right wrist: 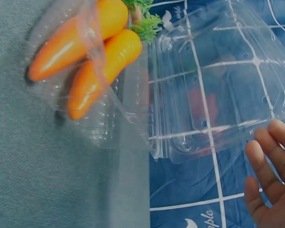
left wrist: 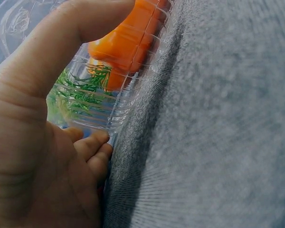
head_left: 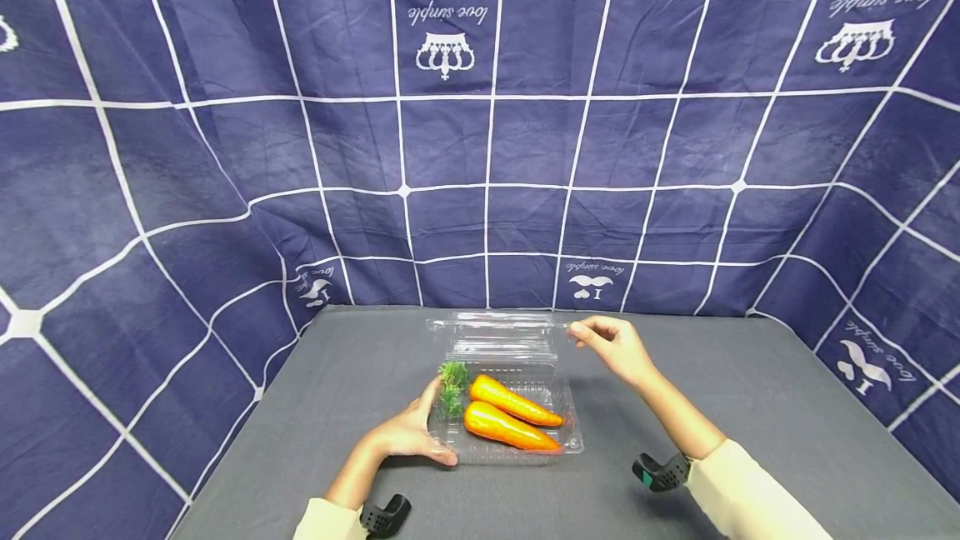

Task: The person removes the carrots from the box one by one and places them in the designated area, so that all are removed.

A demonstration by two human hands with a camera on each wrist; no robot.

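A clear plastic container [head_left: 567, 438] lies on the grey table with its hinged lid [head_left: 495, 325] raised at the back. Two orange carrots [head_left: 501, 426] lie side by side in its base, their green leafy tops [head_left: 453, 375] at the left end. My left hand [head_left: 411, 432] grips the container's left side, thumb at the front corner and fingers along the side wall. In the left wrist view, the curled fingers [left wrist: 92, 147] reach under the ribbed wall. At the lid's right edge, my right hand [head_left: 615, 346] pinches the thin plastic between thumb and fingertips.
The grey table [head_left: 337, 373] ends at a blue curtain [head_left: 525, 140] with white grid lines, hanging behind and along both sides. A black band [head_left: 386, 515] sits on the left wrist, and another black band [head_left: 660, 472] on the right wrist.
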